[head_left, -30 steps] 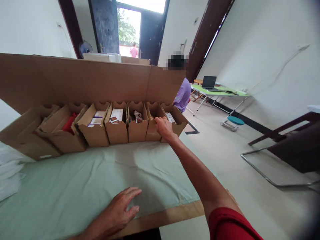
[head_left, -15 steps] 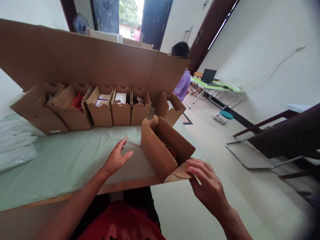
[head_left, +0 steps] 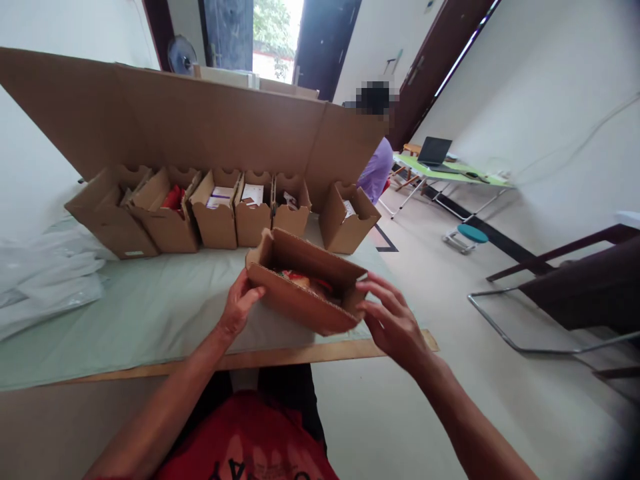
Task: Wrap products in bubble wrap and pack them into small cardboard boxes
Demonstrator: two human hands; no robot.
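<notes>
An open-topped cardboard box point(head_left: 300, 300) is tilted in front of me, between both hands, over the near part of the table. Inside it lie red and orange packets point(head_left: 303, 280), partly in shadow. My left hand point(head_left: 239, 303) grips the box's left end, thumb on the near side and fingers behind. At the right end, my right hand point(head_left: 387, 310) has its fingers on the rim and short side. Behind stands a row of similar cardboard boxes point(head_left: 213, 220), holding red items, white cartons and other small goods. One more box point(head_left: 345, 230) stands apart at the row's right.
A tall cardboard panel point(head_left: 225, 127) rises behind the row. Clear plastic bags point(head_left: 50, 280) lie at the table's left. A person in purple point(head_left: 376, 170) is beyond the panel. To the right are a green folding table point(head_left: 460, 171) with a laptop, a teal stool point(head_left: 473, 233) and a metal-framed chair point(head_left: 520, 350).
The box has turned crosswise and moved left, its near end swinging away from the table edge. My left hand, free before, now grips it; my right hand keeps hold of the other end.
</notes>
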